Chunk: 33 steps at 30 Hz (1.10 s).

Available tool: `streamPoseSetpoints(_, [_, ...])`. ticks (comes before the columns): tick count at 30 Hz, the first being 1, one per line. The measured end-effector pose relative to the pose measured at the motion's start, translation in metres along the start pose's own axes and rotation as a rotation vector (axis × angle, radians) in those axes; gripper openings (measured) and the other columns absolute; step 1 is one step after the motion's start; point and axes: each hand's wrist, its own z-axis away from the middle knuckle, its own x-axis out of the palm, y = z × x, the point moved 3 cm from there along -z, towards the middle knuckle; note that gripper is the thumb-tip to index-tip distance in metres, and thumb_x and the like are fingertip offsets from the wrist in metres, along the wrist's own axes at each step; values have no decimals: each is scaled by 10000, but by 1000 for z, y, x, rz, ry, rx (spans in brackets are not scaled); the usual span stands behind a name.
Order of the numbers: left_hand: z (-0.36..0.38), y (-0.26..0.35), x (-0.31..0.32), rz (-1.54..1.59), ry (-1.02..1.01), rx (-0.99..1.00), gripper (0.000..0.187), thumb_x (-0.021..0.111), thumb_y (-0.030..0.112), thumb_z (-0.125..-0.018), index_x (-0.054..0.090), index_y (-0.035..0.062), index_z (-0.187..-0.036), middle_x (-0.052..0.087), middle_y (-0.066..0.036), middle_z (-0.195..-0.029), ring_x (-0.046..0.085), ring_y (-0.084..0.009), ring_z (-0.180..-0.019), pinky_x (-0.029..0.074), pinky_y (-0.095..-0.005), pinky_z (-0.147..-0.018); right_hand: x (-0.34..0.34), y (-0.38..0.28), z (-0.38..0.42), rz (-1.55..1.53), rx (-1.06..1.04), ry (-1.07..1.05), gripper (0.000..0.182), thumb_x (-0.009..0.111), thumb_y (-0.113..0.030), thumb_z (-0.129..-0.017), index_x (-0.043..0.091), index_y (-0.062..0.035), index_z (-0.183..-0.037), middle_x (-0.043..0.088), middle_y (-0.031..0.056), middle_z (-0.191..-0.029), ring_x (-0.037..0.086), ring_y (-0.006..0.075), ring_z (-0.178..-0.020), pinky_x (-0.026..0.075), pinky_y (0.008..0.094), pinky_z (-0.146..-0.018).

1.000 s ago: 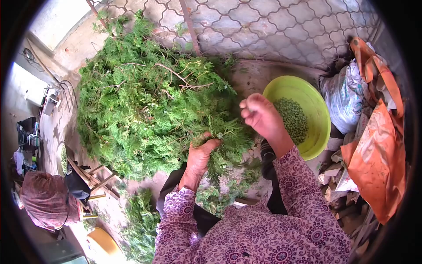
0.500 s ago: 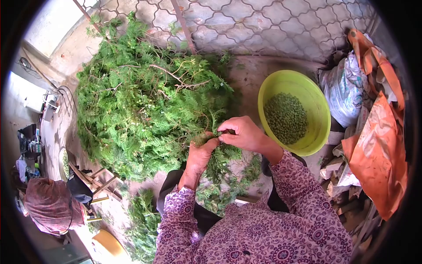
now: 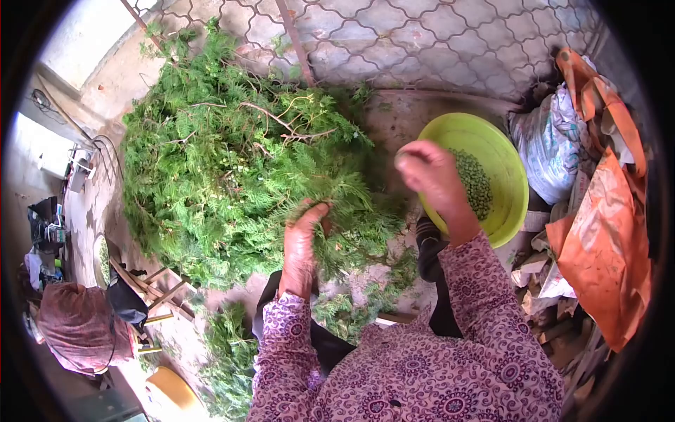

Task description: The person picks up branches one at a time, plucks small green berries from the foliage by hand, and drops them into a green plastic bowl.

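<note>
My left hand point(image 3: 304, 239) is closed round a green leafy sprig point(image 3: 337, 200) at the near right edge of a large pile of cut evergreen branches point(image 3: 218, 169). Blurred by motion, my right hand point(image 3: 434, 176) is raised over the left rim of a yellow-green basin point(image 3: 510, 155), its fingers curled together. Whether something small sits between those fingertips I cannot make out. Small round green pieces point(image 3: 474, 184) lie in the bottom of the basin.
A wire mesh point(image 3: 422, 42) runs behind the pile. On the right are a white sack point(image 3: 552, 144), an orange sheet point(image 3: 608, 260) and wood scraps. Lower left, a person in dark red point(image 3: 77, 323) sits near a yellow container point(image 3: 172, 394). More sprigs point(image 3: 232, 359) lie on the floor.
My right hand has left my left hand and moved up and right to the basin. My left hand has shifted slightly left with the sprig.
</note>
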Motion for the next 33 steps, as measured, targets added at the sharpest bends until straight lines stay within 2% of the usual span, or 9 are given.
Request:
streamPoseSetpoints(4, [3,17,-4,64,51,14,233,631,155,-730,586,21,-915,569,-57,-660,484,-139,-504,390,-250,-473,-76,16,-12,587,-284,286,172,596,-67,-734,571,-26,-900,566,55,-736,508,130,-527,414,237,-487])
streamPoseSetpoints(6, [4,22,-3,163,65,32,221,621,190,-748,579,28,-892,497,-37,-575,471,-141,-496,370,-253,-456,-84,17,-6,1673,-744,488,245,627,-89,-665,588,-22,-897,602,95,-760,556,216,-563,449,290,-546])
streamPoseSetpoints(10, [1,29,-9,234,71,100,191,621,172,-760,572,25,-871,487,-26,-584,456,-125,-522,354,-240,-473,-81,36,-12,1360,-542,94,287,641,-120,-619,607,-26,-889,617,122,-791,585,262,-631,463,316,-592])
streamPoseSetpoints(14, [0,36,-9,460,64,120,168,618,95,-771,549,-5,-887,475,-17,-626,421,-116,-530,346,-228,-483,4,48,3,946,143,-556,272,672,-187,-648,615,-21,-856,619,119,-809,610,227,-700,472,299,-614])
streamPoseSetpoints(16, [-1,38,-12,484,74,121,165,615,92,-774,545,-2,-890,473,-17,-627,418,-113,-528,345,-226,-482,34,72,18,813,-29,-735,263,666,-247,-664,630,-26,-802,620,110,-724,610,214,-674,472,307,-613])
streamPoseSetpoints(23, [1,42,-18,511,49,125,172,631,100,-767,536,25,-888,461,-12,-610,425,-111,-521,352,-226,-479,70,108,40,1026,-2,-937,311,601,-276,-717,581,-1,-860,623,95,-703,606,207,-618,465,320,-557])
streamPoseSetpoints(29, [18,43,-13,-96,37,174,281,694,130,-713,570,29,-945,620,-74,-815,562,-143,-655,461,-262,-582,59,77,36,251,634,-682,184,582,-205,-789,565,-27,-830,616,51,-706,569,78,-554,432,214,-485])
streamPoseSetpoints(31, [19,28,-3,-165,-297,241,302,666,5,-685,595,85,-967,629,-54,-913,594,-168,-869,490,-332,-787,51,82,31,236,639,-650,197,580,-220,-805,568,-28,-850,619,66,-723,565,81,-567,435,211,-499])
streamPoseSetpoints(33, [26,15,12,-423,-535,301,363,621,-70,-645,594,99,-965,603,-56,-1001,574,-181,-927,475,-321,-808,44,83,21,515,-302,-772,138,551,-145,-822,587,-14,-845,600,44,-707,571,100,-603,457,223,-519])
